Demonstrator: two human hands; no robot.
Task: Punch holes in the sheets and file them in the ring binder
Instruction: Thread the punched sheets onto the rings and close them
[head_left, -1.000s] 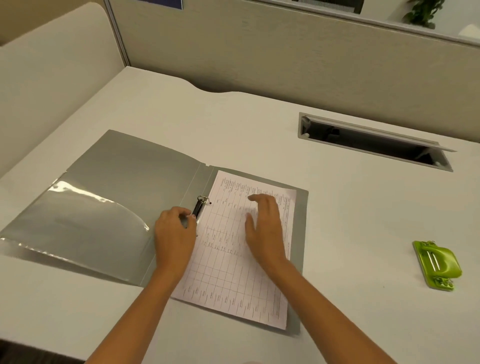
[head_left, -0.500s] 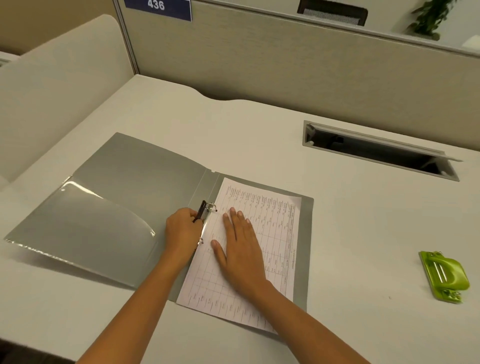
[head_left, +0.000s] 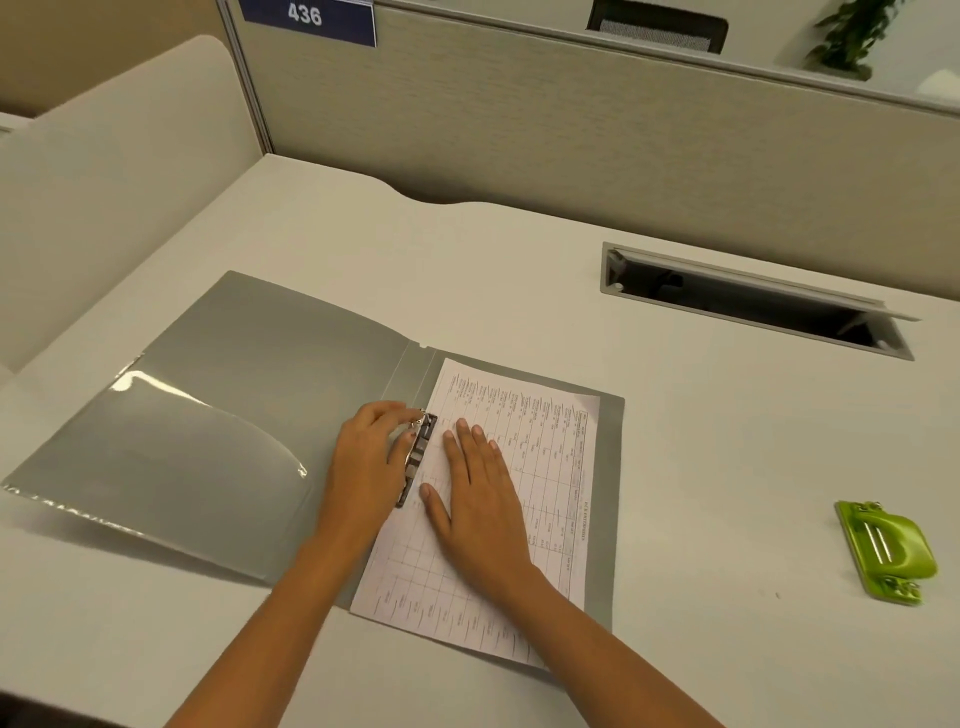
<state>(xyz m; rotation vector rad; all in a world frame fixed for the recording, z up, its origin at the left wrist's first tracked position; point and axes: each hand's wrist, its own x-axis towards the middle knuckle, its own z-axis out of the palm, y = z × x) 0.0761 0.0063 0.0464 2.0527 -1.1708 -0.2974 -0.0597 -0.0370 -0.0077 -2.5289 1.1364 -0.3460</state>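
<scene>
One pale desk (head_left: 571, 249) is filling most of the view, and a grey ring binder (head_left: 249, 395) is lying open on it, its spine running from the near edge away toward the far partition and leaning slightly to the right as it goes. Its left cover is carrying a clear plastic pocket (head_left: 171, 457), and that cover's near corner is lifting a little off the desk. On the right cover a printed sheet (head_left: 540, 447) is lying flat, its long axis following the spine and its left edge sitting against the ring mechanism (head_left: 418, 452); its near end is overhanging the binder's front edge. The lines of text are running along the long axis, so they are reading sideways from here.

A right hand (head_left: 478, 493) is pressing palm-down on the sheet just beside the rings, fingers straight, close together and pointing away, thumb spread toward the mechanism. A left hand (head_left: 363, 462) is resting on the left cover beside the spine, its fingers curled narrowly around the far end of the mechanism and pinching the metal there. Whether the rings are parted or joined I cannot tell.

Well apart on the right, a green hole punch (head_left: 888, 551) is sitting alone on the desk, its long axis roughly parallel to the spine.
</scene>
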